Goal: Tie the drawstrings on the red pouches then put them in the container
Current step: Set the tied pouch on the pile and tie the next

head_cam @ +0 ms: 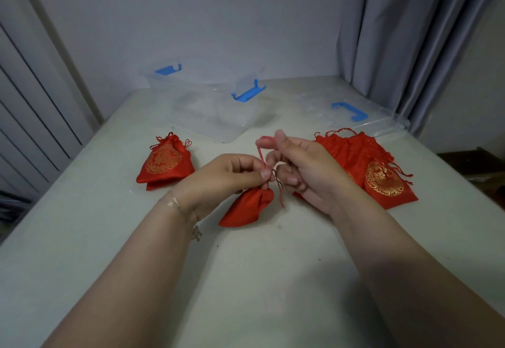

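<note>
A small red pouch point(250, 205) hangs over the table's middle, its neck gathered. My left hand point(221, 178) pinches that neck and the base of the red drawstring point(261, 156). My right hand point(303, 167) holds the string's upper end between thumb and fingertips, with a loose strand dangling below. Two cinched red pouches with gold emblems point(165, 163) lie stacked at the left. A pile of flat red pouches point(379, 175) lies at the right, partly behind my right hand. The clear container point(218, 107) with blue latches stands open behind.
The container's clear lid point(366, 121) with a blue latch lies at the back right. Grey curtains point(410, 33) hang at the right, and a wall runs behind the white table point(259, 279). A bracelet circles my left wrist.
</note>
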Available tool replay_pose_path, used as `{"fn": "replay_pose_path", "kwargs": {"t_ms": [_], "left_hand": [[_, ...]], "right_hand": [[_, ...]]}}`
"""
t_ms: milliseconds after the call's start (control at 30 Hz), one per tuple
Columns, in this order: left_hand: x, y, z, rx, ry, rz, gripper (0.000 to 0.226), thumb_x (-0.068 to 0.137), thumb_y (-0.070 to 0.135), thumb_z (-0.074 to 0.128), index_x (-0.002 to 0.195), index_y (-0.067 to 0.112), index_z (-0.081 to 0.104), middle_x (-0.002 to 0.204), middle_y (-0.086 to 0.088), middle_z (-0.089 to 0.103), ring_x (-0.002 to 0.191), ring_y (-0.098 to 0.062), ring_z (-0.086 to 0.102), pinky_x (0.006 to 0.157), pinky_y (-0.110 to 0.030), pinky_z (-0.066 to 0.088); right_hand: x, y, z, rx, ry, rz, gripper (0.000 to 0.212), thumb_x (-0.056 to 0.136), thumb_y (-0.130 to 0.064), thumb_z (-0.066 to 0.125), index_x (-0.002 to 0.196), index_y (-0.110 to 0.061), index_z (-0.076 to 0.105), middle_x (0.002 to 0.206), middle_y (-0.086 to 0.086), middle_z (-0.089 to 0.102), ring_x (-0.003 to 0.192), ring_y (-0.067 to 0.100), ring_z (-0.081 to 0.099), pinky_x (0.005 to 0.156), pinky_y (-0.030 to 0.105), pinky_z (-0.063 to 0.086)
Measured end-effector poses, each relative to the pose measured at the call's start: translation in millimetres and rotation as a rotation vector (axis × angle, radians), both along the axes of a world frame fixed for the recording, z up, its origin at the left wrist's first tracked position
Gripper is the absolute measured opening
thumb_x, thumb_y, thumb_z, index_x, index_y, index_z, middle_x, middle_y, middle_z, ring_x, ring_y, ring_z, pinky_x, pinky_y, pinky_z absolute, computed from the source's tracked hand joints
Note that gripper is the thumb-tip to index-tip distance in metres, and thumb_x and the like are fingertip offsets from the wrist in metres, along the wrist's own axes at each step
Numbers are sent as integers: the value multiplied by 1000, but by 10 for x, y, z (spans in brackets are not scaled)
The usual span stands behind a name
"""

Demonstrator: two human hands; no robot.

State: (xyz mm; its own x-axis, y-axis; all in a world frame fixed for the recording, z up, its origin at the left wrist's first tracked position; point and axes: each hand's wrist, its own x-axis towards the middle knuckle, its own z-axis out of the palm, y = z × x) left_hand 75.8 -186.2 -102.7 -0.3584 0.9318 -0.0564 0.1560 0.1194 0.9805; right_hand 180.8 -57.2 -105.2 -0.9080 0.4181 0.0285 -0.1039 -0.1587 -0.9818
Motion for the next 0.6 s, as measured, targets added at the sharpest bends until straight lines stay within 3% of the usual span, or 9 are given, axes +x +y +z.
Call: {"fn": "replay_pose_path", "kwargs": {"t_ms": [67,133,300,367,467,601], "left_hand": [[-24,10,-3,12,-58,51,17,89,19,62,72,19,66,71,5,63,65,-6,54,67,-22,38],[-64,3,3,26,-122,90,8,81,27,65,76,22,67,72,7,63,69,-8,50,71,-30,33],[-83,-2,17,42,-175,145,10,85,25,59,84,17,65,72,7,63,74,-12,46,72,-28,37],[-88,-7,25,24,-164,187,12,89,23,57,87,18,69,74,8,64,75,-11,47,74,-29,36],[-115,-31,39,-1,-116,259,10,86,25,63,88,19,71,80,11,67,74,-10,44,71,-29,31],[-123,-34,44,41,-97,352,3,80,21,70,78,20,72,82,15,65,68,-7,41,67,-30,27]], "right_hand": [[-4,15,1,40,-34,-36,50,77,-58,47,104,-20,66,78,-4,65,39,6,36,36,18,17],[12,27,1,138,-68,-57,49,78,-57,49,106,-19,64,83,-7,68,41,7,39,38,19,21],[39,-35,-12,322,-97,7,14,90,-16,61,100,-7,61,77,-4,70,47,2,47,39,15,30],[19,-39,-22,433,-96,-61,9,90,-14,60,90,-5,63,62,-10,62,44,-2,46,41,10,34],[0,7,-23,575,-42,-192,16,91,-22,59,76,-17,63,57,-6,46,50,2,41,49,18,41],[42,-6,8,521,-46,-135,23,92,-24,58,70,-17,63,54,3,37,52,14,32,50,25,26]]}}
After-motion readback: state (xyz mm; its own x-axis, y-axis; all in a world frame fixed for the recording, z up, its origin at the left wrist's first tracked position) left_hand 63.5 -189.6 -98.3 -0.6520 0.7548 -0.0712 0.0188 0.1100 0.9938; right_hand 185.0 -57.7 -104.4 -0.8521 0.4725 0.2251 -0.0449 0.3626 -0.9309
